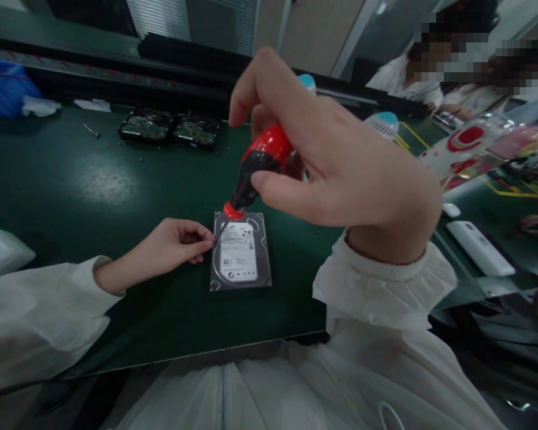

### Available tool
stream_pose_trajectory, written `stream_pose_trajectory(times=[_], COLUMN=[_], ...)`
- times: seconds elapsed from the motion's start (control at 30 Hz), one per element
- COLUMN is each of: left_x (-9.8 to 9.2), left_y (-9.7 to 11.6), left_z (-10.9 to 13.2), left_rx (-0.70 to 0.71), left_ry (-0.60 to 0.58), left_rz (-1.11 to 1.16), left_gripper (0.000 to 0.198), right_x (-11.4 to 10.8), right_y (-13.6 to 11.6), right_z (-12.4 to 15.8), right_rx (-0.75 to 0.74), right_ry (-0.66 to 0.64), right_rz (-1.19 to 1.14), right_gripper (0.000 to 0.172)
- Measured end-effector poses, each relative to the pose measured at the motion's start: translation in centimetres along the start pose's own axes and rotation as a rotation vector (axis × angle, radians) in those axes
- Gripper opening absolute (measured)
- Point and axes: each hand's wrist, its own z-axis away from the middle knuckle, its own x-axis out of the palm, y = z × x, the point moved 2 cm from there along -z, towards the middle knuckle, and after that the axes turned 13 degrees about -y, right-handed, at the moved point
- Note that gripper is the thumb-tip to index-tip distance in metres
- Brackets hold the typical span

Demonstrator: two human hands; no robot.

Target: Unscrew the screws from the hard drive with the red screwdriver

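A silver hard drive [241,254] with a white label lies flat on the dark green table [94,179] in front of me. My right hand [332,161] is closed round a red and black screwdriver [257,164], held up close to the camera with its thin tip pointing down at the drive's left edge. My left hand [174,242] rests on the table at that same edge, its fingers pinched together at the screwdriver tip; what they pinch is too small to make out. Both arms wear white sleeves.
Two bare circuit-board drives [169,127] lie at the table's far side, with a small screw [92,130] left of them. A white remote-like device [479,246] and small fans [383,124] sit to the right. Other people in white work at the far right.
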Motion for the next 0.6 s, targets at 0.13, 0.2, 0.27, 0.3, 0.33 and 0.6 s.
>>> stream_pose_trajectory(times=[0.13, 0.2, 0.27, 0.3, 0.33, 0.6], left_x=[0.07, 0.14, 0.21, 0.25, 0.27, 0.38], left_y=[0.33, 0.55, 0.72, 0.78, 0.83, 0.69], left_z=[0.07, 0.06, 0.04, 0.03, 0.03, 0.28], left_rx=[-0.017, -0.029, -0.041, -0.047, -0.049, -0.017], left_ry=[0.007, 0.021, 0.031, 0.032, 0.032, 0.020], left_rz=[-0.021, -0.008, 0.008, 0.012, 0.014, 0.019], left_gripper=[0.031, 0.031, 0.031, 0.031, 0.030, 0.018], right_x=[0.26, 0.41, 0.51, 0.56, 0.58, 0.62], right_y=[0.01, 0.03, 0.02, 0.03, 0.04, 0.46], right_z=[-0.03, -0.08, -0.17, -0.23, -0.30, -0.51], right_rx=[0.004, 0.007, 0.005, 0.012, 0.008, -0.089], right_ry=[0.095, 0.099, 0.059, 0.023, 0.003, 0.111], right_rz=[0.022, -0.019, -0.026, -0.016, 0.001, -0.070], right_gripper=[0.048, 0.052, 0.052, 0.052, 0.050, 0.030])
